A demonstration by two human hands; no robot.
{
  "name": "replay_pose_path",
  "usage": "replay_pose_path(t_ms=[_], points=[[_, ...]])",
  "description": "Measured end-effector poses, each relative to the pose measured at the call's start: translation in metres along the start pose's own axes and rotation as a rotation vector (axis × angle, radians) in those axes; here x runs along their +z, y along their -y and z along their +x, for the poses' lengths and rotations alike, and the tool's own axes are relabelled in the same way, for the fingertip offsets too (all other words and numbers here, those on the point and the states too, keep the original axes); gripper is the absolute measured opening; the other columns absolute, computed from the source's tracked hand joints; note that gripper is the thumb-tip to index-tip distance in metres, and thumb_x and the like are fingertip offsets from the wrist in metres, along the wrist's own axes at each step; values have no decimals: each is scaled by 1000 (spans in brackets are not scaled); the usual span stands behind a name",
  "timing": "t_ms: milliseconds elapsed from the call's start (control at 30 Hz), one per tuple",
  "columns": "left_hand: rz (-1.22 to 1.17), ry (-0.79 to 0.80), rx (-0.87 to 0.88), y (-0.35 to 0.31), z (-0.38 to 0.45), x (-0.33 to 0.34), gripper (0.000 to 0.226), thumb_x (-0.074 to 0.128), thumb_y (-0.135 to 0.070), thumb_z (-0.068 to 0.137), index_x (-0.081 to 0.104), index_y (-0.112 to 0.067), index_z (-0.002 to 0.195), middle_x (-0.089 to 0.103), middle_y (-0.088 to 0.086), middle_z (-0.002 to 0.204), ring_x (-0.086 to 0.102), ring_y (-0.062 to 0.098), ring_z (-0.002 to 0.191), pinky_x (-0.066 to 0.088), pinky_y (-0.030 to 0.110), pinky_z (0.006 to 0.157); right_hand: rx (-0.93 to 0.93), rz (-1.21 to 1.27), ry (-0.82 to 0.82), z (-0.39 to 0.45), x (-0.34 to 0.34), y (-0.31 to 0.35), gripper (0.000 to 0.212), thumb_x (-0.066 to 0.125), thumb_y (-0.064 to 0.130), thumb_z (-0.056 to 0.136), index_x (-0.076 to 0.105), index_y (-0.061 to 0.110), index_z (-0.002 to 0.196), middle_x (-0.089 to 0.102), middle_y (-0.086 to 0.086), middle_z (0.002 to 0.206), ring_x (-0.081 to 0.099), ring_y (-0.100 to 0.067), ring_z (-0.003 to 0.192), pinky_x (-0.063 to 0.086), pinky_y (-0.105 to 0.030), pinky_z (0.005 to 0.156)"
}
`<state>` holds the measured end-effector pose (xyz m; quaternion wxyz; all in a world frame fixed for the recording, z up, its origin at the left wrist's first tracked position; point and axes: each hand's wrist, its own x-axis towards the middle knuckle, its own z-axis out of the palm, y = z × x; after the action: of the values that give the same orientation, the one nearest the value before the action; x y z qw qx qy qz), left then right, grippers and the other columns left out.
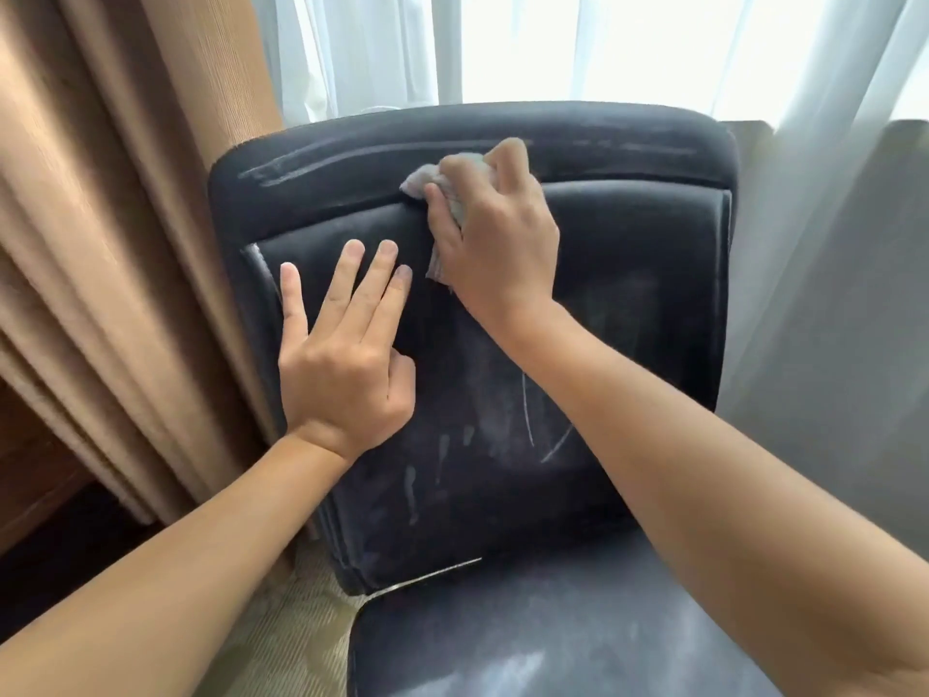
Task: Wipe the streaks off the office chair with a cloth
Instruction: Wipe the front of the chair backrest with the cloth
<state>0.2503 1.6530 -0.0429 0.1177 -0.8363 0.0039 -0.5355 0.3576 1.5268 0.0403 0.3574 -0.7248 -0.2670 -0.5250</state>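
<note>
Right hand (495,244) grips cloth (442,181) on chair backrest (628,274); left hand (342,354) flat.

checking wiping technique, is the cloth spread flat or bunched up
Bunched up: the cloth is crumpled under the right hand, with only wrinkled edges showing past the fingers.

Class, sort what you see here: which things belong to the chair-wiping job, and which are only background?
Part of the job:
black leather office chair
pale crumpled cloth, gripped by the right hand
whitish streaks on the headrest
left hand, flat on the backrest

Only background:
tan pleated curtain
white sheer curtain
patterned carpet
</note>
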Motion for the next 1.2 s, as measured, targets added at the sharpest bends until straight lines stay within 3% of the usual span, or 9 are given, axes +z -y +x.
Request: replay_pose_path(t_ms=[100,200,300,433,667,800,933,1033,1200], points=[[-50,-13,13,4,-3,2,64,56,-9,79,63,-8,143,50,7,158,39,28,153,19,70,123,43,-9,-6,-63,1,-7,25,55,32,106,76,19,108,61,-8,110,62,-23,91,56,-36,63],[-16,-4,12,3,-3,4,63,56,-11,80,63,-7,142,50,8,158,39,29,152,20,71,121,82,64,244,-186,-14,-9,19,55,27,107,72,24,116,58,-4,108,62,-23,88,57,-37,62],[44,36,22,1,-3,2,63,58,-18,82,61,-10,145,47,8,161,36,30,154,19,72,121,141,158,391,-233,-29,-16,24,72,18,95,62,31,112,50,9,108,56,-8,83,51,-22,59],[155,174,60,-6,-2,-4,63,49,-36,94,50,-21,155,33,10,169,26,37,157,15,77,118,49,112,392,-184,-52,-20,10,64,30,102,72,25,107,52,6,102,58,-13,79,55,-33,56],[248,302,81,-8,-4,4,69,32,-49,103,17,-30,167,1,13,176,2,42,160,5,84,114,-3,-16,-121,-36,-22,-18,8,68,19,100,75,15,99,53,-1,102,61,-20,77,55,-28,65],[240,321,79,-8,-4,9,71,33,-49,102,14,-30,167,-3,13,175,0,43,160,5,84,114,-92,-14,116,-156,-13,-33,18,60,8,102,74,16,110,54,3,104,62,-23,89,57,-31,72],[237,324,71,-10,-2,7,70,31,-48,101,18,-29,167,1,13,175,2,43,160,7,84,114,78,32,404,-233,-28,-47,2,67,17,97,68,17,99,49,2,96,57,-17,75,55,-33,56],[223,314,68,-10,-2,3,69,31,-47,101,18,-28,167,3,14,175,3,43,160,8,84,114,30,88,398,-189,-58,-42,2,71,25,95,72,23,97,52,6,93,57,-13,70,51,-30,52],[218,303,86,-12,-3,5,71,31,-50,102,15,-27,167,2,16,175,2,47,159,8,85,112,58,14,59,-65,-58,-29,12,68,28,98,75,18,101,57,-3,103,60,-15,78,47,-28,55]])
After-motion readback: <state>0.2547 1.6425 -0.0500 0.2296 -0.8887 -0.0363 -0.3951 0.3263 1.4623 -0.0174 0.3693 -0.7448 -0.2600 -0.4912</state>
